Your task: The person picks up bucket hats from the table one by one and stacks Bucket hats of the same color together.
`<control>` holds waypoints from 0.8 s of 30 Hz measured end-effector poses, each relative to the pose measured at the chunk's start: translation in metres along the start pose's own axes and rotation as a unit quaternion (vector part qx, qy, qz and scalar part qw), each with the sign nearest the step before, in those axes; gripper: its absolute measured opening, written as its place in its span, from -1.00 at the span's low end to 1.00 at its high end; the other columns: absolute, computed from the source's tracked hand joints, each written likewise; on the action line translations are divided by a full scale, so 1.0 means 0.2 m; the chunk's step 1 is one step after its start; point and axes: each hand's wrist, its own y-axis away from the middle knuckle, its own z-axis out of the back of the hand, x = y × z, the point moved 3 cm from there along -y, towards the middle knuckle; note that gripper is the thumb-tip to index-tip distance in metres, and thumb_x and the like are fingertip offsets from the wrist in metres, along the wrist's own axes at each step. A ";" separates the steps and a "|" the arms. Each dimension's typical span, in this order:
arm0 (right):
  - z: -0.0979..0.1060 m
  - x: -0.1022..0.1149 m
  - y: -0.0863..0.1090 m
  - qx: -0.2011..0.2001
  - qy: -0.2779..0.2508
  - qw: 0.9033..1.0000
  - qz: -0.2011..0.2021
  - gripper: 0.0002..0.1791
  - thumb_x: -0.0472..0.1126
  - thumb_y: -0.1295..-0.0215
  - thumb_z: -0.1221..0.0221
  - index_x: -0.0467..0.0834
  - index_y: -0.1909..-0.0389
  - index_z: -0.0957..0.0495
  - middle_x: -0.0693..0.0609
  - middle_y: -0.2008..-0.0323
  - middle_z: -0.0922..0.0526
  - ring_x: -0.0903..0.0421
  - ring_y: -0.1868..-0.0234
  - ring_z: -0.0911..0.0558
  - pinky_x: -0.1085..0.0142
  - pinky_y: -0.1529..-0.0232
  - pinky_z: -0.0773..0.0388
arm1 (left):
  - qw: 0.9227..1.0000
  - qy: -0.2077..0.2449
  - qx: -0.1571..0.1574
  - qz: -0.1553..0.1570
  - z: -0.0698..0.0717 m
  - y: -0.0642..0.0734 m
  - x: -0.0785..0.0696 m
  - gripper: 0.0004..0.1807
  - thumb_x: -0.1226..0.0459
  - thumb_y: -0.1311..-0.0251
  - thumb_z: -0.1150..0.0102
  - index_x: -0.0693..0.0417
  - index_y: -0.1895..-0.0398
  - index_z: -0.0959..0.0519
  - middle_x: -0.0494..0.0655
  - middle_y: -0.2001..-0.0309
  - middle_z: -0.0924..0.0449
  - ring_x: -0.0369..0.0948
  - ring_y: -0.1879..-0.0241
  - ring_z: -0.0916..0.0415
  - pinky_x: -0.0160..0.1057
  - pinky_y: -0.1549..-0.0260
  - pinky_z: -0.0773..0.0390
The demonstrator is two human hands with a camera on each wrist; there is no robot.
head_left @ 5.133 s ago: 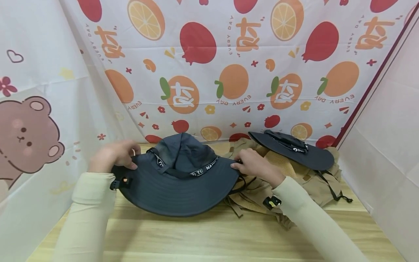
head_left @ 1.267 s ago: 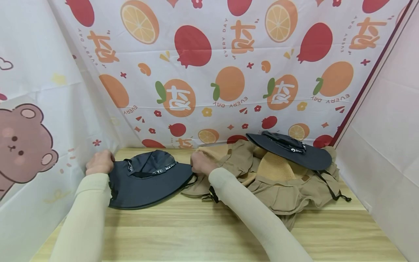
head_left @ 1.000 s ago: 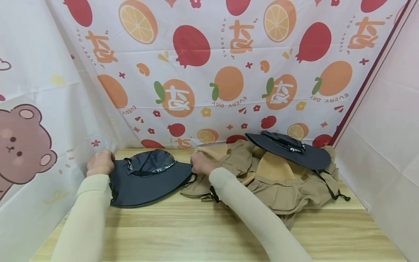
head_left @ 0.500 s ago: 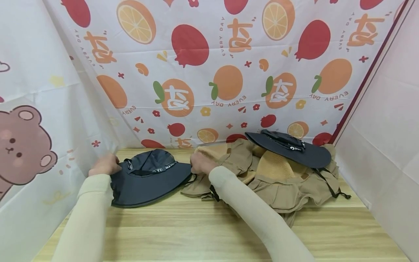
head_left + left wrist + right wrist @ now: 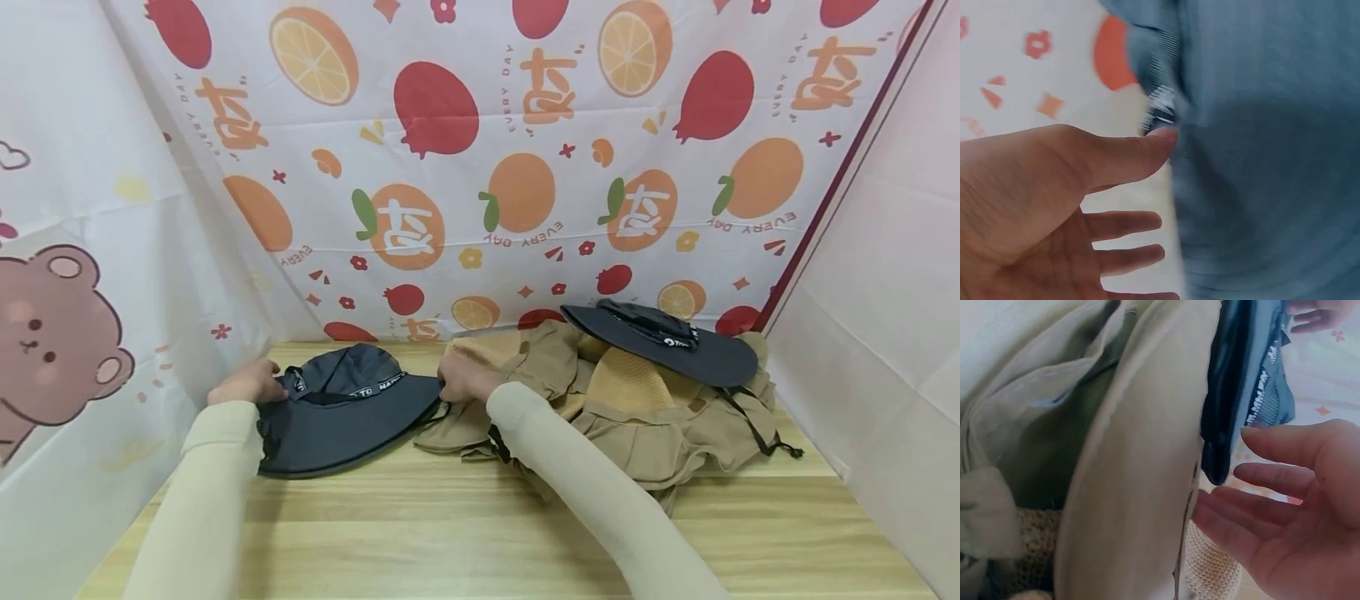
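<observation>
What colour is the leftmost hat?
The hat is dark bluish grey, clearest in the head view.

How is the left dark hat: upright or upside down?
Upright: the dark hat shows its crown above the brim, lettered band outside.

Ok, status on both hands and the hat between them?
Left hand touching dark hat, right hand at its opposite edge. Crown up, on table. Tan hats close beside right hand, possible snag.

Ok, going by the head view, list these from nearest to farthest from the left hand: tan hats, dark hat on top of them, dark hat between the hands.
From the left hand:
1. Dark hat between the hands: right at its fingertips.
2. Tan hats: heaped to the right.
3. Dark hat on top: farther right, on the heap.
</observation>
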 end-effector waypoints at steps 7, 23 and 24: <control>0.09 -0.03 0.10 -0.033 0.008 0.999 0.014 -0.52 -0.22 -0.52 -0.13 -0.22 -0.40 -0.47 -0.10 -0.41 -0.52 -0.03 -0.29 -0.60 0.17 -0.26 -0.57 | 0.998 0.011 -0.037 -0.048 0.09 0.06 -0.19 -0.23 0.18 -0.38 -0.19 0.47 -0.48 -0.18 0.59 -0.41 -0.18 0.43 -0.30 -0.26 0.48 -0.17 -0.36; 0.34 -0.19 0.64 -0.128 -0.035 0.991 0.002 -0.56 -0.15 -0.47 -0.24 -0.21 -0.29 -0.59 -0.15 -0.27 -0.65 -0.11 -0.21 -0.68 0.06 -0.15 -0.64 | 0.970 -0.001 -0.086 -0.228 0.07 0.35 -0.86 -0.28 0.11 -0.37 -0.29 0.31 -0.46 -0.36 0.44 -0.36 -0.44 0.33 -0.32 -0.41 0.33 -0.24 -0.45; 0.35 -0.21 0.68 -0.136 -0.035 0.990 -0.006 -0.57 -0.15 -0.47 -0.24 -0.20 -0.28 -0.60 -0.14 -0.26 -0.66 -0.11 -0.18 -0.70 0.08 -0.05 -0.67 | 0.969 0.002 -0.083 -0.234 0.06 0.37 -0.89 -0.29 0.10 -0.38 -0.29 0.29 -0.47 -0.36 0.43 -0.36 -0.44 0.33 -0.32 -0.42 0.32 -0.23 -0.46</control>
